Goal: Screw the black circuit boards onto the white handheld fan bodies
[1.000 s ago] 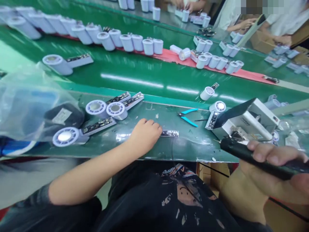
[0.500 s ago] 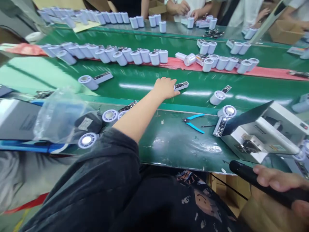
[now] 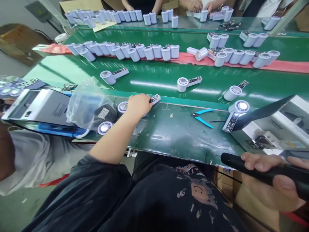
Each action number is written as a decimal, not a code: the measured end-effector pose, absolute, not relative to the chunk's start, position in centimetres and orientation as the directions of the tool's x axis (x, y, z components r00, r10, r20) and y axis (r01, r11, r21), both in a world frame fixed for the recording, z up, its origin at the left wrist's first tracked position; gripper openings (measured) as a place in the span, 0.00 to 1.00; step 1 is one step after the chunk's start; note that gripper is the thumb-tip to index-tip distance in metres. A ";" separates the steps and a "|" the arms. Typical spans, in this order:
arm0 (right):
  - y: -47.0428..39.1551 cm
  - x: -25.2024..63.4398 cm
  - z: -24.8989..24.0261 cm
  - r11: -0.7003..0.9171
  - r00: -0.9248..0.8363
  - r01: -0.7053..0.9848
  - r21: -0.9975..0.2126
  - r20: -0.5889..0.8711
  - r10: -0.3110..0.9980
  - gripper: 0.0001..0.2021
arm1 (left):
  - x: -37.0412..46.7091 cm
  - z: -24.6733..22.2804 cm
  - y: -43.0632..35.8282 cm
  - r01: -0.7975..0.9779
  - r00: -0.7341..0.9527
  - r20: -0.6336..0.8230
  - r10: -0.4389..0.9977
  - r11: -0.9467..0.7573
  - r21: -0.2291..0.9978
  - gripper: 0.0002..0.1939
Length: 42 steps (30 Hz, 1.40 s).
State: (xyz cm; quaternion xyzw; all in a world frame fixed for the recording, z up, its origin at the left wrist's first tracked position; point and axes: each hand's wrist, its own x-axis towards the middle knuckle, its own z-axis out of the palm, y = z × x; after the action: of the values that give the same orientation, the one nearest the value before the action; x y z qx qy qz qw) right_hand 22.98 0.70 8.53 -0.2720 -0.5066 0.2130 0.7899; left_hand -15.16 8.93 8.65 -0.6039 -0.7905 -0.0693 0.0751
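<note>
My left hand (image 3: 139, 104) is closed over a white unit with a circuit board in its handle (image 3: 155, 98), at the bench's back edge; the hand covers most of it. Just left of the hand stands another white round-headed unit (image 3: 122, 107). A third unit (image 3: 105, 128) lies nearer me beside my forearm. In my right hand (image 3: 270, 180), at the lower right, is a black electric screwdriver (image 3: 241, 162), its thin bit pointing left over the bench's front edge. On the green belt beyond, a similar unit (image 3: 182, 84) stands with its board handle pointing right.
Blue-handled nippers (image 3: 204, 117) lie open on the green bench (image 3: 166, 138). A grey metal machine (image 3: 270, 129) stands right, with a unit (image 3: 238, 106) beside it. A plastic bag (image 3: 83, 104) and another machine (image 3: 48, 106) are left. Several units line a pink strip (image 3: 183, 58); co-workers' hands (image 3: 196, 5) work beyond.
My left hand has let go of the unit on the belt and come back left and nearer, onto a unit at the bench edge. My right hand still holds the screwdriver; the view has shifted.
</note>
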 end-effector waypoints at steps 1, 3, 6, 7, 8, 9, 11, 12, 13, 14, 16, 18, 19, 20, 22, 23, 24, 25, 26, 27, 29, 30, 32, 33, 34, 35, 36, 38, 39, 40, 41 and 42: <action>0.5 23.3 8.2 0.774 0.390 -0.053 -0.631 0.701 0.597 0.16 | -14.6 8.7 9.0 0.966 -0.254 0.204 0.946 0.257 0.012 0.25; 0.1 24.1 7.5 0.803 0.404 -0.042 -0.595 0.725 0.558 0.16 | -13.4 8.7 8.7 0.981 -0.189 0.207 0.960 0.194 -0.001 0.23; -0.6 24.9 6.6 0.805 0.427 -0.035 -0.593 0.719 0.548 0.17 | -10.6 8.0 6.9 0.999 0.043 0.199 0.979 -0.039 -0.023 0.19; -0.9 24.9 6.3 0.796 0.428 -0.038 -0.604 0.710 0.559 0.18 | -9.5 7.6 6.1 0.992 0.126 0.188 0.974 -0.123 -0.027 0.19; -1.2 24.9 6.1 0.788 0.419 -0.044 -0.614 0.705 0.573 0.18 | -8.4 7.3 5.4 0.981 0.195 0.174 0.965 -0.193 -0.028 0.18; -1.5 24.7 6.0 0.775 0.409 -0.051 -0.630 0.695 0.592 0.17 | -7.5 7.0 4.7 0.969 0.246 0.165 0.955 -0.245 -0.027 0.18; -2.0 24.2 5.7 0.739 0.389 -0.060 -0.671 0.666 0.637 0.17 | -6.1 6.4 3.9 0.954 0.299 0.168 0.939 -0.299 -0.022 0.19; -2.2 24.0 5.6 0.721 0.376 -0.062 -0.690 0.653 0.658 0.16 | -5.6 6.2 3.6 0.949 0.313 0.177 0.933 -0.316 -0.016 0.19; -2.3 23.8 5.5 0.712 0.358 -0.069 -0.699 0.649 0.671 0.16 | -5.3 6.1 3.6 0.945 0.323 0.190 0.927 -0.328 -0.007 0.20; -2.3 23.7 5.4 0.708 0.338 -0.078 -0.702 0.649 0.681 0.16 | -5.1 6.0 3.6 0.942 0.329 0.202 0.922 -0.336 0.001 0.20; -2.1 23.7 5.2 0.710 0.306 -0.099 -0.697 0.658 0.688 0.17 | -4.9 5.8 3.8 0.940 0.329 0.217 0.919 -0.341 0.018 0.19; -1.9 23.8 5.0 0.717 0.285 -0.118 -0.687 0.668 0.687 0.18 | -4.9 5.5 4.1 0.946 0.306 0.234 0.923 -0.322 0.034 0.19; -1.8 23.9 4.9 0.716 0.280 -0.125 -0.686 0.668 0.689 0.17 | -4.9 5.4 4.2 0.950 0.289 0.247 0.925 -0.309 0.044 0.19; -1.7 24.0 4.8 0.717 0.274 -0.130 -0.685 0.670 0.690 0.17 | -4.9 5.2 4.2 0.952 0.276 0.258 0.926 -0.300 0.056 0.20; -1.6 24.0 4.6 0.722 0.265 -0.135 -0.679 0.677 0.687 0.17 | -4.8 5.0 4.3 0.955 0.259 0.279 0.925 -0.289 0.072 0.20; -1.6 24.1 4.6 0.724 0.263 -0.134 -0.677 0.680 0.684 0.17 | -4.8 4.9 4.4 0.955 0.256 0.286 0.923 -0.288 0.075 0.19; -1.6 24.1 4.5 0.727 0.263 -0.132 -0.674 0.684 0.681 0.17 | -4.8 4.8 4.4 0.954 0.257 0.290 0.922 -0.289 0.076 0.19; -1.6 24.2 4.5 0.732 0.261 -0.130 -0.669 0.689 0.676 0.16 | -4.8 4.7 4.4 0.953 0.258 0.294 0.920 -0.292 0.077 0.19; -1.6 24.3 4.5 0.736 0.259 -0.131 -0.664 0.694 0.672 0.16 | -4.8 4.7 4.5 0.952 0.259 0.296 0.919 -0.294 0.081 0.19; -1.5 24.3 4.4 0.741 0.255 -0.133 -0.658 0.700 0.667 0.16 | -4.9 4.7 4.5 0.951 0.258 0.298 0.919 -0.295 0.087 0.19; -1.5 24.5 4.3 0.749 0.243 -0.142 -0.647 0.711 0.660 0.16 | -5.0 4.6 4.8 0.949 0.254 0.295 0.921 -0.296 0.109 0.18; -1.4 24.6 4.2 0.750 0.233 -0.147 -0.645 0.714 0.660 0.16 | -5.1 4.6 4.9 0.946 0.252 0.292 0.923 -0.298 0.125 0.18; -1.3 24.7 4.0 0.748 0.216 -0.155 -0.645 0.717 0.663 0.15 | -5.4 4.5 5.3 0.940 0.244 0.287 0.926 -0.299 0.165 0.17; -1.2 24.7 3.9 0.749 0.211 -0.159 -0.644 0.718 0.663 0.15 | -5.5 4.5 5.5 0.937 0.239 0.286 0.928 -0.298 0.184 0.17; -1.1 24.7 3.8 0.749 0.209 -0.161 -0.643 0.720 0.662 0.15 | -5.7 4.4 5.7 0.934 0.233 0.285 0.930 -0.296 0.200 0.17; -1.0 24.6 3.8 0.750 0.209 -0.162 -0.641 0.721 0.661 0.15 | -5.8 4.3 5.8 0.933 0.227 0.285 0.931 -0.292 0.210 0.16; -1.0 24.5 3.7 0.751 0.211 -0.162 -0.640 0.721 0.660 0.15 | -5.8 4.3 6.0 0.934 0.221 0.284 0.933 -0.286 0.215 0.16; -0.9 24.3 3.6 0.749 0.214 -0.160 -0.643 0.718 0.662 0.15 | -5.8 4.1 6.1 0.937 0.213 0.285 0.934 -0.278 0.213 0.16; -0.8 24.1 3.7 0.746 0.214 -0.159 -0.647 0.715 0.666 0.15 | -5.8 4.1 6.1 0.938 0.213 0.288 0.934 -0.278 0.208 0.16; -0.8 24.0 3.7 0.743 0.212 -0.160 -0.650 0.712 0.669 0.15 | -5.7 4.0 6.1 0.939 0.217 0.291 0.932 -0.281 0.200 0.16; -0.8 23.8 3.8 0.738 0.209 -0.160 -0.655 0.708 0.674 0.15 | -5.7 4.0 6.0 0.939 0.226 0.292 0.929 -0.287 0.188 0.16; -0.8 23.7 3.9 0.733 0.204 -0.161 -0.660 0.705 0.679 0.15 | -5.8 4.0 5.8 0.940 0.236 0.294 0.926 -0.294 0.172 0.16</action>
State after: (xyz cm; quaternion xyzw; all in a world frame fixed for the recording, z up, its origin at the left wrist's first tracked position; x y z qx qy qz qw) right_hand 23.75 -0.85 3.91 -0.2300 -0.5636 0.2835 0.7410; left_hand -5.81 5.82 4.00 -0.7858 -0.5938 -0.1718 0.0201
